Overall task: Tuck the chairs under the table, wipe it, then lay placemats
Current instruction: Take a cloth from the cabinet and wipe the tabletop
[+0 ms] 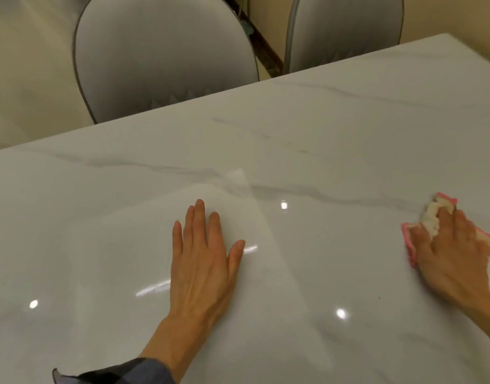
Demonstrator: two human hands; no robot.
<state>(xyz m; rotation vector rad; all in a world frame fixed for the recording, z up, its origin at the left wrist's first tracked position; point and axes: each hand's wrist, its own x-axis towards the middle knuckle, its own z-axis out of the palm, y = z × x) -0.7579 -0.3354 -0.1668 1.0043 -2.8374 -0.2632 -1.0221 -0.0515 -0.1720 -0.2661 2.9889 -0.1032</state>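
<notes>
A glossy white marble table (335,128) fills most of the view. My left hand (205,259) lies flat on it near the middle, fingers straight and together. At the right edge of the view my right hand (454,253) presses a cream cloth with pink trim (432,217) onto the tabletop, fingers spread over the bunched fabric. Two grey padded chairs stand at the far side, one (160,56) at the left and one (343,29) at the right, their backs close against the table edge.
Beige floor shows beyond the table at the left. A dark skirting strip (266,48) runs between the two chairs. Ceiling lights reflect as bright spots on the tabletop. No placemats are in view.
</notes>
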